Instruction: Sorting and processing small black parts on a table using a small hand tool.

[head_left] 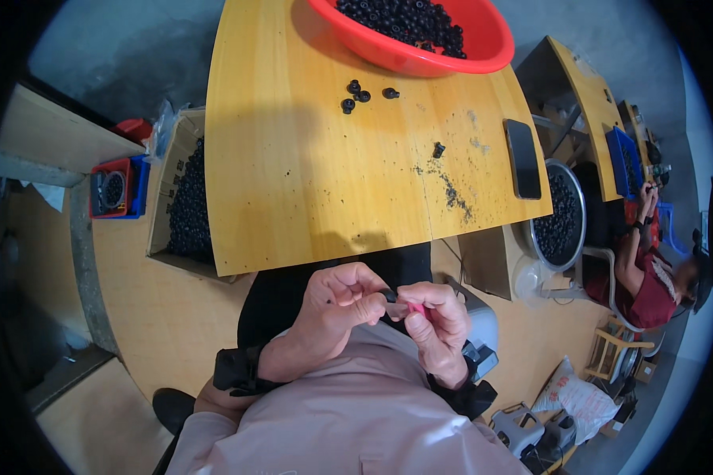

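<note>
At lower centre, I see left fingers point(366, 309) pinching a black part point(388, 295), right fingers point(429, 295) pinching a pink piece point(417, 309).

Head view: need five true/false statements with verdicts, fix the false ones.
1. The red bowl stands on the table. True.
2. The phone lies near the table's left edge. False: it lies near the right edge.
3. The right hand holds a pink piece. True.
4. The box left of the table is empty. False: it holds many black parts.
5. The left hand touches the phone. False: it is close to the right hand, with a black part at its fingertips.
</note>
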Available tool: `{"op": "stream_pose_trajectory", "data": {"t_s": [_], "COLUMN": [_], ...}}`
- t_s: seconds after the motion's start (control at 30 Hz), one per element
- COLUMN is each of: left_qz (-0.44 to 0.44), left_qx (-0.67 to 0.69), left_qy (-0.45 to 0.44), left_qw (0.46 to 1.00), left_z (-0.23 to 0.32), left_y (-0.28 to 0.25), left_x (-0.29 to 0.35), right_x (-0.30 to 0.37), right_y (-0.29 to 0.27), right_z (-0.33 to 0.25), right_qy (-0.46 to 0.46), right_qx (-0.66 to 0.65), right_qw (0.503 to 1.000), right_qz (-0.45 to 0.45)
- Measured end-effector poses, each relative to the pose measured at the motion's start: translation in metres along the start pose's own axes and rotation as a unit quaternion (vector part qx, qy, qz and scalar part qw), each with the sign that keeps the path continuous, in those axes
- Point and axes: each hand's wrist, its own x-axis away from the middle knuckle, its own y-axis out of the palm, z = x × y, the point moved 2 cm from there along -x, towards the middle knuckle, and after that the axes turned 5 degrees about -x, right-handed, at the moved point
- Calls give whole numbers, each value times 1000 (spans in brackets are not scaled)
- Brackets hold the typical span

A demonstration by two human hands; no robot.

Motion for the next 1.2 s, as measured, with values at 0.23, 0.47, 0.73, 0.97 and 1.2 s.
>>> {"op": "stream_pose_trajectory", "data": {"t_s": [0.23,0.47,0.73,0.97,1.2], "left_qz": [2,6,-33,-32,-37], "left_qx": [-20,-28,-121,-46,-21], "left_qy": [1,-2,-53,-35,-27], "left_qw": [1000,1000,991,998,999], "left_z": [-1,-1,12,8,3], "left_y": [3,5,12,8,-6], "left_x": [0,0,7,8,9], "right_x": [-4,-5,-14,-22,-30], "right_y": [0,1,-1,-23,6], "right_z": [-3,-7,10,37,-5], "right_qy": [-16,-37,-37,79,40], "right_qx": [28,38,197,-85,-45], "right_qw": [999,999,977,984,995], "right_qz": [-3,-10,69,134,-79]}}
